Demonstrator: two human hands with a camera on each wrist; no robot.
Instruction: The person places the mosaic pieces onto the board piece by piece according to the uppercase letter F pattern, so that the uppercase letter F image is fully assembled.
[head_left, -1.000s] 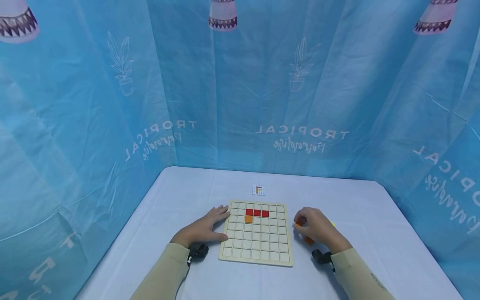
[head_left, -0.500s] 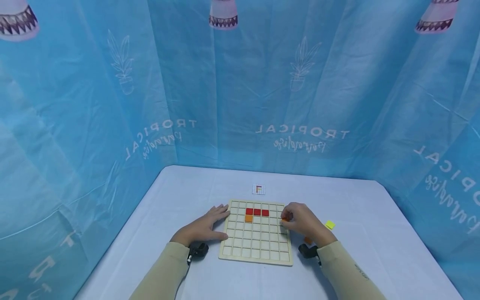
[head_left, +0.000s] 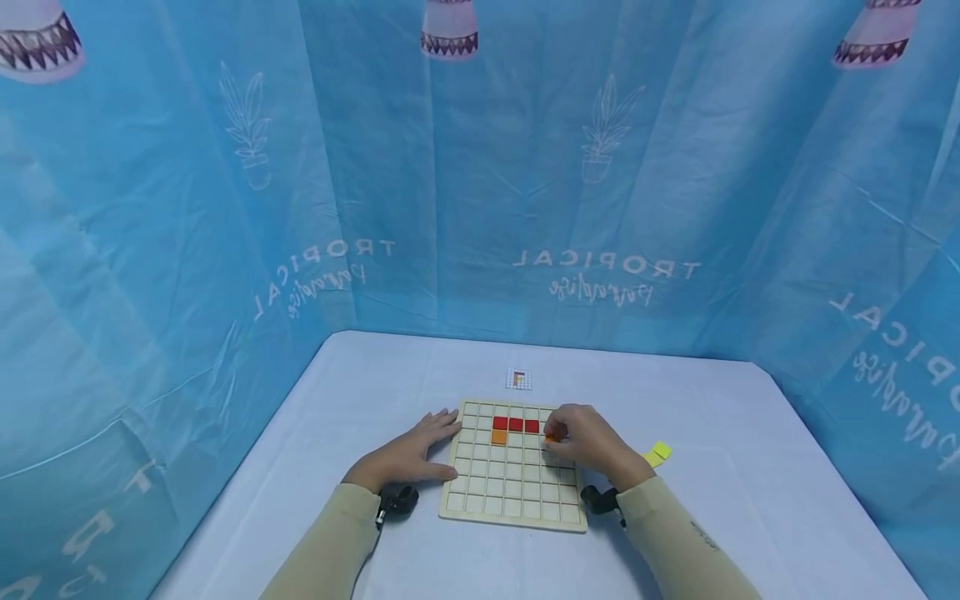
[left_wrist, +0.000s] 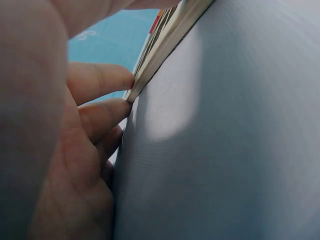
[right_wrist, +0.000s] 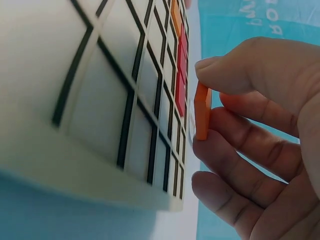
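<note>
A square wooden grid board (head_left: 513,500) lies on the table, with a row of red tiles (head_left: 516,425) set in its upper cells. One orange tile (head_left: 498,437) sits below the leftmost red one. My right hand (head_left: 592,442) is over the board's right part, pinching another orange tile (right_wrist: 202,111) between thumb and fingers. In the right wrist view that tile stands edge-on above the cells. My left hand (head_left: 408,457) rests at the board's left edge, fingers spread, with fingertips (left_wrist: 122,77) touching the rim.
Beyond the board lies a small card (head_left: 519,379) printed with a coloured grid pattern. Yellow tiles (head_left: 660,452) lie on the white tablecloth right of the board, partly behind my right wrist. Blue curtains (head_left: 480,208) enclose the table's back and sides.
My right hand has picked up an orange tile from beside the board and carried it left over the right columns. My left hand has stayed at the board's edge.
</note>
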